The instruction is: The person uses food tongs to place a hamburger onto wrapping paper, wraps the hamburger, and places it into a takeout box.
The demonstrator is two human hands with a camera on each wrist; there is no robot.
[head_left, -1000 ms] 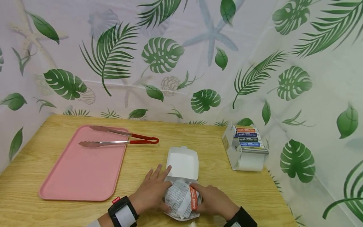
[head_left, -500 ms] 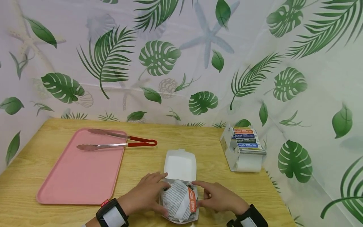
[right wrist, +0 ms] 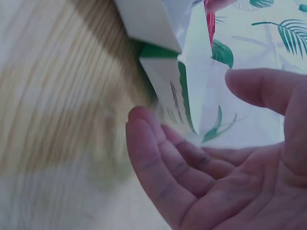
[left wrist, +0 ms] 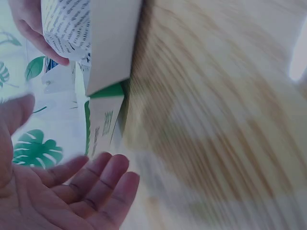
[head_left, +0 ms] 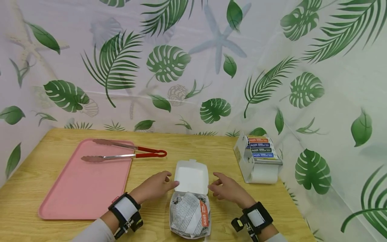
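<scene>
A white clamshell box (head_left: 172, 220) lies unfolded near the table's front, its lid (head_left: 191, 176) laid back away from me. Inside the base sits a round bundle (head_left: 186, 215) wrapped in printed paper, with an orange label (head_left: 204, 214) on its right side. My left hand (head_left: 155, 187) is at the lid's left edge, my right hand (head_left: 226, 189) at its right edge. Both hold nothing; whether a fingertip touches the lid, I cannot tell. In the left wrist view, my left fingers (left wrist: 103, 187) are loosely bent beside the lid's printed outside (left wrist: 100, 125). My right fingers (right wrist: 163, 163) look similar.
To the left lies a pink tray (head_left: 81, 191), with red-handled tongs (head_left: 121, 156) resting across its far right corner. A label dispenser (head_left: 259, 159) with coloured rolls stands at the back right. Behind the wooden table (head_left: 217, 151) hangs a leaf-patterned cloth (head_left: 187, 60).
Both hands have left the sides of the wrapped bundle and moved forward to either side of the lid. The bundle stays in the box. The head view has shifted slightly.
</scene>
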